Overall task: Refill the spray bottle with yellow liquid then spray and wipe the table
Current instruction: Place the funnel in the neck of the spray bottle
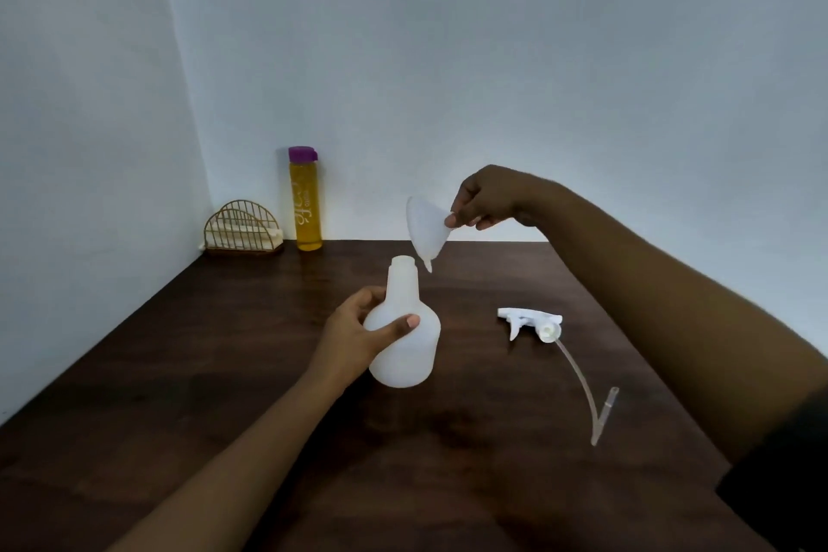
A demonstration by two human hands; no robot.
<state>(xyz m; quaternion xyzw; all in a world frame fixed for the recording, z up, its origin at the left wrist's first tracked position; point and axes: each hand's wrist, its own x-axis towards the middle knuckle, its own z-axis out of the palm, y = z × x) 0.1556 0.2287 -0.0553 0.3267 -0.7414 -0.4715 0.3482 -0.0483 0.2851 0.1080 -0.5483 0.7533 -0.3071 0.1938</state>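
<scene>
The left hand [358, 334] grips the open, uncapped spray bottle [405, 327] mid-table [179, 372]. The right hand [481, 199] pinches a tilted funnel [423, 224] just above the bottle's neck. The yellow liquid bottle [306, 199] stands at the far edge near the left corner, capped.

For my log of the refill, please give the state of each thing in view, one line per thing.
spray bottle: uncapped, looks empty, held by left hand
funnel: tilted, beside the neck, not inserted, pinched by right hand
trigger head: off, lying on table
yellow liquid bottle: upright, lid closed, nearly full
</scene>
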